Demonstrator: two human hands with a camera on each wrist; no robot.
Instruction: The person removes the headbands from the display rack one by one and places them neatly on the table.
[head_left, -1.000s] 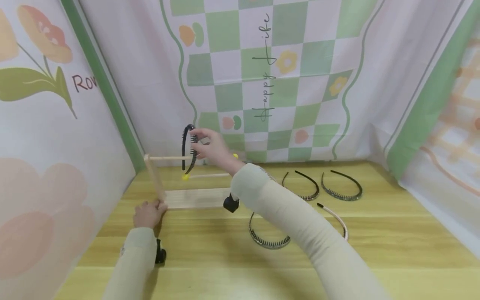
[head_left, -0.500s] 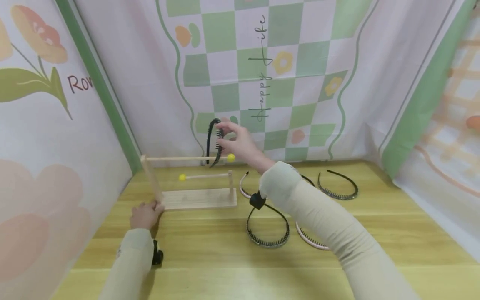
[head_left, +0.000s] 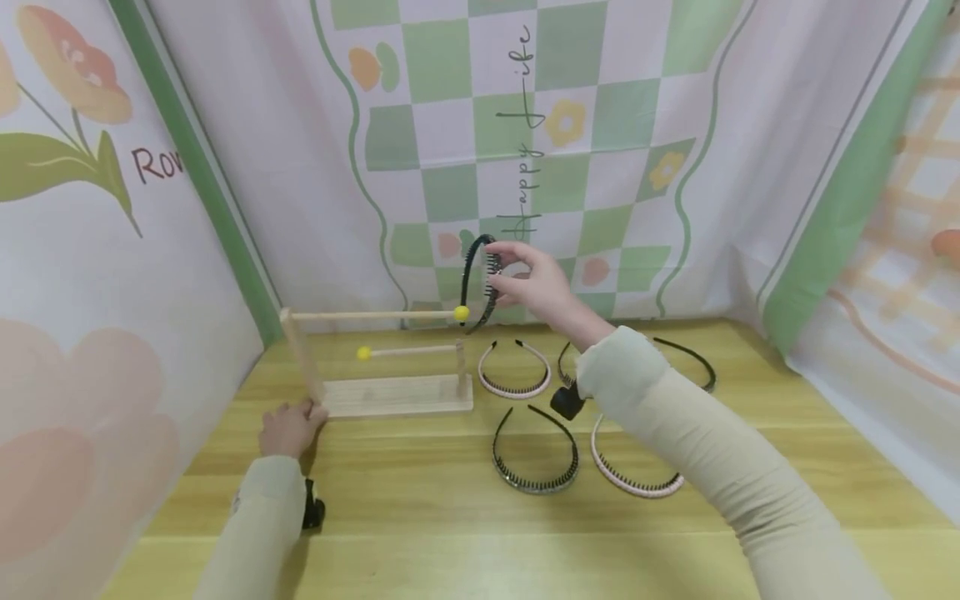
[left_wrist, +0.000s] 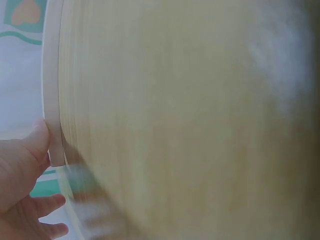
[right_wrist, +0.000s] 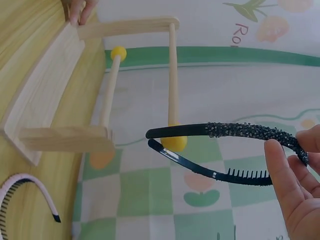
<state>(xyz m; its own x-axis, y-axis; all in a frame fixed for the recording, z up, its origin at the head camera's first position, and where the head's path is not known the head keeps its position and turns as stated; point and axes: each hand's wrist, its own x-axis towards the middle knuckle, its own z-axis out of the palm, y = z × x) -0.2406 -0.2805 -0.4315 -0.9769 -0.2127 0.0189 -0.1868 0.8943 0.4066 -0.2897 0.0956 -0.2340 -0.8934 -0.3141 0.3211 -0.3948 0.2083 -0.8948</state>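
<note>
My right hand (head_left: 546,287) pinches a black toothed headband (right_wrist: 240,129) with glittery dark stones by its curved part, thumb on one side and fingers on the other. The headband hangs at the right end of the wooden rack (head_left: 390,397), its free tips level with the yellow ball (head_left: 461,313) on the upper bar (head_left: 367,316). In the right wrist view the tips overlap that ball. My left hand (head_left: 288,429) holds the left end of the rack's base, the thumb against the board's edge (left_wrist: 52,100).
On the table to the rack's right lie a pink headband (head_left: 514,392), a dark toothed one (head_left: 536,486) and another pink one (head_left: 637,492). Farther back, black headbands (head_left: 701,360) are partly covered by my right sleeve (head_left: 697,433). A lower bar with a yellow ball (head_left: 364,353) points left.
My right hand has carried the black headband rightward along the upper bar, from near its left half to the yellow ball at its right end. The left hand stays at the base.
</note>
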